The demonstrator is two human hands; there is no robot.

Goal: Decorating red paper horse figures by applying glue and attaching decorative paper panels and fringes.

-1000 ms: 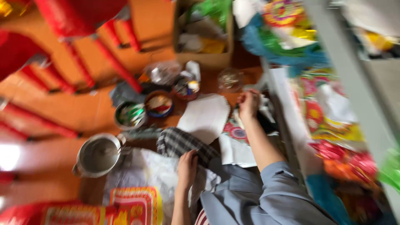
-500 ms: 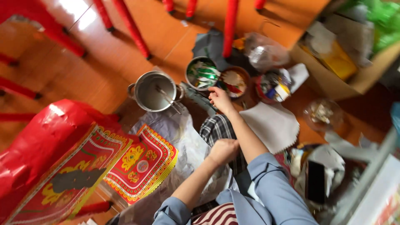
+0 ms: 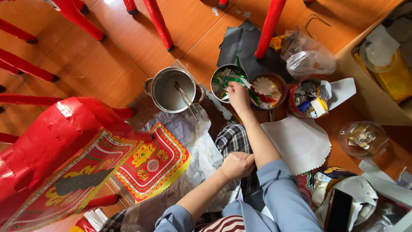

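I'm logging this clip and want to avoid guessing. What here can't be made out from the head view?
- What the closed left hand holds, if anything: its curled fingers hide it.
- What the right hand pinches over the bowl of green scraps: the fingertips cover it.
- The steel pot: whether it holds liquid is unclear.
- The cardboard box: cut off by the right edge.

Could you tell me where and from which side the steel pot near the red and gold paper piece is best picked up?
Probably by its two small side handles, one at each side of the rim, coming down from above with a hand on each. The steel pot stands upright and open, and chopsticks lean across its rim on the side nearer the person, so fingers should avoid that edge.
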